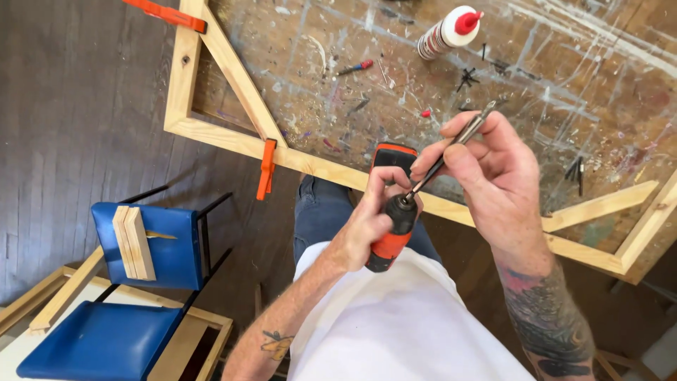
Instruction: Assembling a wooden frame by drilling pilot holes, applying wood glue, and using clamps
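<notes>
Head view: left hand (367, 226) wrapped around orange-black cordless drill (391, 229), held near body, chuck up. Right hand (493, 176) pinches long driver bit (451, 149), tip seated in chuck. Wooden frame (233, 137) clamped on paint-spattered workbench (564, 106); glue bottle (448, 29) far right.

Bright even daylight, soft shadows, sharp focus throughout, slight wide-angle bending at edges, no glare

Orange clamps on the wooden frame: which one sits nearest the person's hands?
The orange clamp on the frame's near rail, where the diagonal brace meets it. The other clamp grips the far top corner.
</notes>
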